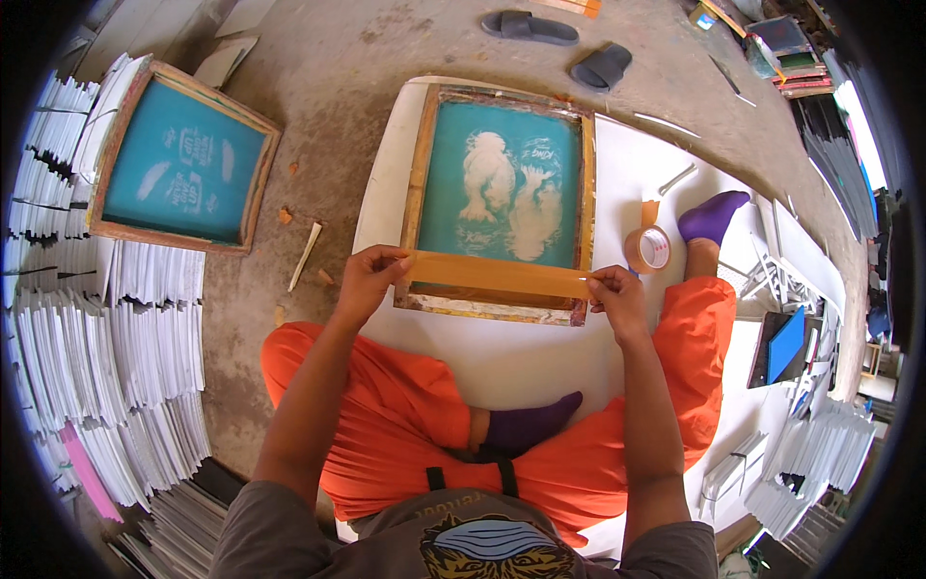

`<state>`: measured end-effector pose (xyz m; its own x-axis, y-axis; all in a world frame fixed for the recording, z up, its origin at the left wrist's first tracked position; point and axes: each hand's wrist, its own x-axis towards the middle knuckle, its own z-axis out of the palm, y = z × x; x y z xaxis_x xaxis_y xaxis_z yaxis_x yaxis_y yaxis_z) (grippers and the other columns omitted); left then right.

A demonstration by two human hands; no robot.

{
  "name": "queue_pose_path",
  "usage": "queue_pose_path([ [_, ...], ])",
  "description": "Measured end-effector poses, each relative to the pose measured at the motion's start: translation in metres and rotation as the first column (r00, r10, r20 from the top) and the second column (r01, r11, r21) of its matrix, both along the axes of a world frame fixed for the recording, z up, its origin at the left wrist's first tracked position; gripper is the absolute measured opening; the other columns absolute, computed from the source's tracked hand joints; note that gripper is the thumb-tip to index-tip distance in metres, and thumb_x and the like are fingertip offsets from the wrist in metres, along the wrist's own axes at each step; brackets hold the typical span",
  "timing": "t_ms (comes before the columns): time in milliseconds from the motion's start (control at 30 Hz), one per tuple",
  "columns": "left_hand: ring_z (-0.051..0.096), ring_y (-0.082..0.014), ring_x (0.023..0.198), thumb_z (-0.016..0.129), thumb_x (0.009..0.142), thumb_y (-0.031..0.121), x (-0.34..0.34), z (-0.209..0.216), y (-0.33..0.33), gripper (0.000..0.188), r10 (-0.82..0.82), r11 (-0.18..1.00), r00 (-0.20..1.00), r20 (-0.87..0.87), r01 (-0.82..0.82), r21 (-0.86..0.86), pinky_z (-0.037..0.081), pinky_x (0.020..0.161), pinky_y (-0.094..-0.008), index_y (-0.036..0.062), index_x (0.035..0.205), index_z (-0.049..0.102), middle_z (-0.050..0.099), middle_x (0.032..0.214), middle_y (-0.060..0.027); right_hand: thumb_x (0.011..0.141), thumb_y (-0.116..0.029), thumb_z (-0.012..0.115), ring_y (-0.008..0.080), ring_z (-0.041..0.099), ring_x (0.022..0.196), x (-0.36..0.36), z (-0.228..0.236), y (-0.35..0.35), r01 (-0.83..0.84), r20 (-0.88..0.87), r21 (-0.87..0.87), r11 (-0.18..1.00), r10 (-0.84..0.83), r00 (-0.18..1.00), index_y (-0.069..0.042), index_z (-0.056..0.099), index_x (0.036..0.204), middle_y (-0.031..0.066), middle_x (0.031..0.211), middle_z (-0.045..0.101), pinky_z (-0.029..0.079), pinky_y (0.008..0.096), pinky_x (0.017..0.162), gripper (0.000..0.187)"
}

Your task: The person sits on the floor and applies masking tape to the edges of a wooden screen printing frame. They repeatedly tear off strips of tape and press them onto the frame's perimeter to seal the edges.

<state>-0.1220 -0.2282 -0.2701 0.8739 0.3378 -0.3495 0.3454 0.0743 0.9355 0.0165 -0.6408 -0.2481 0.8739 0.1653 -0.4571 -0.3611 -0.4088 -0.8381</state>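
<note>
A wood-framed printing screen (449,174) with teal mesh and pale figures lies on a white board in front of me. Across its near end stretches a strip of brown packing tape (502,276), pulled taut from side to side. My left hand (374,280) pinches the strip's left end at the frame's left edge. At the right edge my right hand (617,297) pinches the other end between thumb and fingers. A roll of brown tape (647,249) rests on the board just beyond my right hand. Whether the strip touches the mesh, I cannot tell.
A second teal screen (183,159) leans on stacked white paper (72,347) at the left. Two dark slippers (529,28) lie on the floor at the far side. My crossed legs are on the white board (617,193). Paper stacks and a blue sheet (786,344) stand at right.
</note>
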Motion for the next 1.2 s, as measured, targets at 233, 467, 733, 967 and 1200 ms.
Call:
queue_pose_path([
  [233, 0.059, -0.0051, 0.073, 0.079, 0.095, 0.017, -0.003, -0.003, 0.002, 0.028, -0.013, 0.998, 0.996, -0.09, 0.019, 0.065, 0.046, 0.065, -0.0224, -0.0046, 0.111, 0.073, 0.07, 0.084, -0.0011, 0.094, -0.003, 0.073, 0.0078, 0.06, 0.067, -0.008, 0.01, 0.016, 0.046, 0.137, -0.017, 0.999, -0.043, 0.99, -0.005, 0.055, 0.102, 0.0027, 0.079, 0.064, 0.048, 0.0236, 0.055, 0.019],
  [467, 0.061, -0.0054, 0.075, 0.079, 0.095, 0.017, -0.001, -0.003, 0.002, 0.03, -0.024, 0.989, 0.993, -0.112, 0.039, 0.141, 0.048, 0.067, -0.0229, -0.0061, 0.113, 0.072, 0.072, 0.086, -0.0025, 0.096, 0.006, 0.067, 0.0117, 0.064, 0.059, -0.016, -0.009, 0.011, -0.079, 0.274, 0.107, 0.991, 0.047, 0.961, 0.001, 0.054, 0.096, 0.0073, 0.076, 0.063, 0.049, 0.0281, 0.052, 0.014],
  [733, 0.064, -0.0075, 0.074, 0.08, 0.093, 0.014, 0.005, 0.002, 0.004, 0.033, -0.076, 0.971, 0.978, -0.193, 0.117, 0.21, 0.05, 0.067, -0.0238, -0.0039, 0.119, 0.07, 0.074, 0.084, -0.0058, 0.094, 0.006, 0.068, 0.0167, 0.068, 0.067, -0.02, -0.018, 0.003, -0.192, 0.404, -0.063, 0.979, 0.201, 0.892, 0.004, 0.073, 0.103, 0.0103, 0.087, 0.071, 0.055, 0.0301, 0.06, 0.01],
  [967, 0.065, -0.0103, 0.071, 0.079, 0.091, 0.006, 0.006, 0.014, 0.0, 0.035, -0.091, 0.966, 0.976, -0.198, 0.135, 0.22, 0.051, 0.066, -0.027, 0.0023, 0.122, 0.064, 0.072, 0.079, -0.0061, 0.091, 0.007, 0.07, 0.0224, 0.07, 0.076, -0.013, -0.007, -0.001, -0.32, 0.463, -0.271, 0.908, 0.415, 0.783, 0.0, 0.075, 0.103, 0.0125, 0.086, 0.07, 0.053, 0.033, 0.068, 0.015],
  [1200, 0.067, -0.0245, 0.077, 0.075, 0.088, 0.008, 0.011, 0.024, 0.008, 0.012, -0.436, 0.575, 0.892, -0.119, 0.378, 0.726, 0.055, 0.069, -0.0386, 0.0116, 0.099, 0.072, 0.07, 0.084, -0.0067, 0.091, 0.001, 0.068, 0.0285, 0.07, 0.076, -0.002, -0.002, -0.002, -0.411, 0.388, -0.459, 0.787, 0.594, 0.705, -0.007, 0.077, 0.102, 0.01, 0.085, 0.07, 0.053, 0.0371, 0.066, 0.017],
])
